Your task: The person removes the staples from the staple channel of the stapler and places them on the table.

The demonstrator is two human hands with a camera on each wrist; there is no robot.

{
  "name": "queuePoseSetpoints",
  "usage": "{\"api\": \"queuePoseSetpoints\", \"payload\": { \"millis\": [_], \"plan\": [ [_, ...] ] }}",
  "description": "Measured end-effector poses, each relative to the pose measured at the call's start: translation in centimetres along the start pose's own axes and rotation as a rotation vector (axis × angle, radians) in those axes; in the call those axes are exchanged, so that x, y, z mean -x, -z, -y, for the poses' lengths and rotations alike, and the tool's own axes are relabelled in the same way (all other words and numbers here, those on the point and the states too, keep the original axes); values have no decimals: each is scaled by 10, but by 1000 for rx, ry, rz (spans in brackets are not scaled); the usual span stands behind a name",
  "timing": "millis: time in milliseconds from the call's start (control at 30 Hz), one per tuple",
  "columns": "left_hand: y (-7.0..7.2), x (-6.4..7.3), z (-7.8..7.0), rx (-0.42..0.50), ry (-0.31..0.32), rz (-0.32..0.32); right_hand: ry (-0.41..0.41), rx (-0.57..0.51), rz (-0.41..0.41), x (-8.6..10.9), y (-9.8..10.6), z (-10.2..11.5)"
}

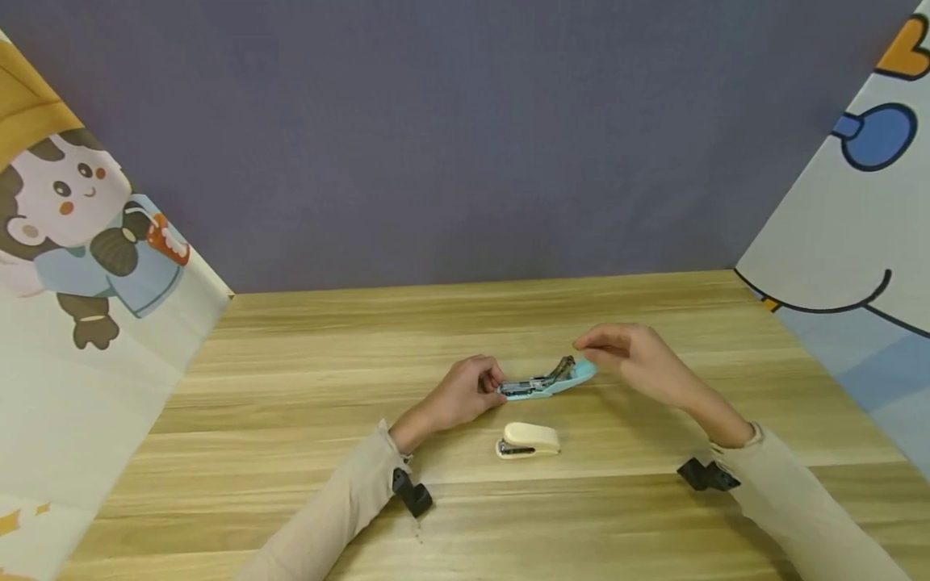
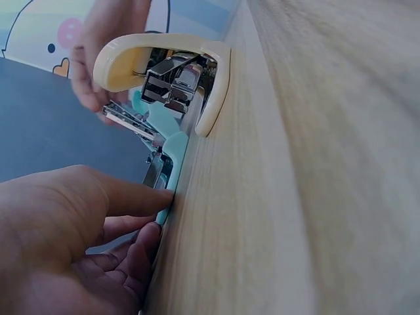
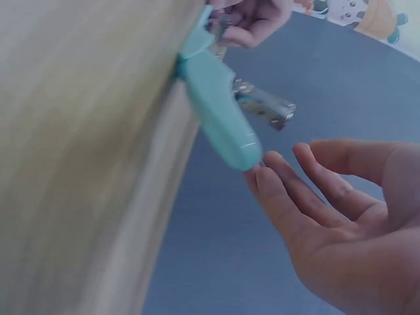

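Observation:
A light-blue stapler (image 1: 536, 395) lies folded wide open on the wooden table. Its cover (image 3: 220, 111) is swung back to the right, and a metal magazine (image 3: 266, 105) sticks up at an angle from the hinge. The left hand (image 1: 461, 391) pinches the far left end of the base between thumb and fingers, low against the tabletop. Beside the cover's right tip hovers the right hand (image 1: 643, 363), its fingers loosely extended and the thumb held apart, with nothing between them. In the right wrist view, its fingertips are right at the cover's tip.
A small cream stapler (image 1: 534, 438) rests closed on the table (image 1: 305, 452), nearer the person than the blue one. A grey panel (image 1: 465, 145) stands along the back edge, with cartoon-printed panels at both sides. Each sleeve carries a black wrist camera (image 1: 412, 492).

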State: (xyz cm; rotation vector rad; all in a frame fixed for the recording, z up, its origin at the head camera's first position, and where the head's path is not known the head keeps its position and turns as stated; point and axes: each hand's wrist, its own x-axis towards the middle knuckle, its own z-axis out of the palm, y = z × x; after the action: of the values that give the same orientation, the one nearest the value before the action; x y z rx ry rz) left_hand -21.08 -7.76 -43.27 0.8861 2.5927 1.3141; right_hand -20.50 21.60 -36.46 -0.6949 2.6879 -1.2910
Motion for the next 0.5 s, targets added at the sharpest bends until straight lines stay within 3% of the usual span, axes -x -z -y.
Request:
{"api": "queuePoseSetpoints", "payload": {
  "millis": [233, 500],
  "plan": [
    [-1, 0, 2, -2, 8, 7, 25, 13, -68, -3, -4, 29],
    [-1, -2, 4, 8, 7, -1, 36, -20, -24, -13, -12, 48]
  ]
}}
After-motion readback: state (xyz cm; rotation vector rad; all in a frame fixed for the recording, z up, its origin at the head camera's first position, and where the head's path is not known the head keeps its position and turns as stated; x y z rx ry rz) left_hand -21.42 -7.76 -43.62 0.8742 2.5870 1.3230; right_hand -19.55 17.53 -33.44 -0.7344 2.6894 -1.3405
